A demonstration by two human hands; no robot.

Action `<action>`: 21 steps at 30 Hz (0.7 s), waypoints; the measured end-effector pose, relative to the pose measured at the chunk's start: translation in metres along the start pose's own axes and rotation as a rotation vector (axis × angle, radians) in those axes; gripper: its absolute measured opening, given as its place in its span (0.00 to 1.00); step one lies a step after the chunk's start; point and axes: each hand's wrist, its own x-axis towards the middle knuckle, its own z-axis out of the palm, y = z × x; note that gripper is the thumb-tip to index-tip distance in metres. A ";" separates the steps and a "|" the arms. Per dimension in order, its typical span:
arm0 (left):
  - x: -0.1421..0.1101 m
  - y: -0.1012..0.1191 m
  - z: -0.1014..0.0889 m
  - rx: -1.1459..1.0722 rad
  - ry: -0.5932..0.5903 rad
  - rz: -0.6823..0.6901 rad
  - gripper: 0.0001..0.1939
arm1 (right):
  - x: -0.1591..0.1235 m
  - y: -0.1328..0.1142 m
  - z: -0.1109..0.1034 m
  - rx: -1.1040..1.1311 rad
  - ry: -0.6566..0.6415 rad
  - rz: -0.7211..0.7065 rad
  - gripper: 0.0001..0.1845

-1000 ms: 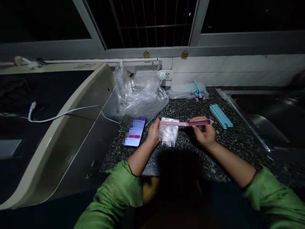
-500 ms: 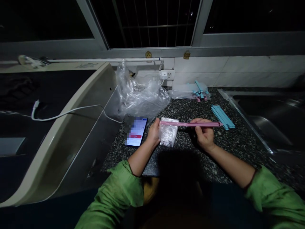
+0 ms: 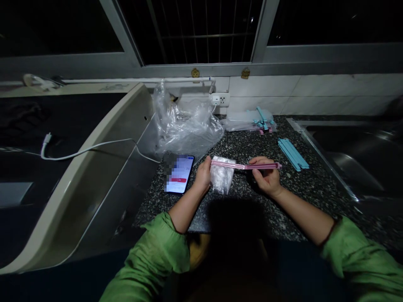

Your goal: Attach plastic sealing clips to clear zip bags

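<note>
The left hand [image 3: 203, 175] pinches the top edge of a small clear bag [image 3: 222, 178] above the speckled counter [image 3: 239, 209]. The right hand [image 3: 266, 178] is closed on a pink clip [image 3: 247, 166], which runs from its fingers across the bag's mouth. A phone [image 3: 179, 174] lies just left of the left hand; blue clips [image 3: 292, 153] lie beyond the right.

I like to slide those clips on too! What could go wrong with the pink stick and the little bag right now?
The pink sealing clip sits on only the top edge of the small clear bag, so it might slip off or pinch crooked. The left hand holds just one side of the bag, so the plastic could bunch up. The phone lies right beside that hand, near the edge of the speckled countertop, and an elbow nudge might push it off.
</note>
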 end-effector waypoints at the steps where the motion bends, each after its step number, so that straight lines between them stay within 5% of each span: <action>1: 0.000 0.000 0.000 0.020 -0.005 0.007 0.19 | 0.000 0.000 0.000 0.001 -0.004 -0.004 0.08; 21: 0.001 -0.004 0.000 -0.031 -0.087 -0.017 0.23 | 0.007 -0.001 0.002 -0.285 -0.163 -0.061 0.05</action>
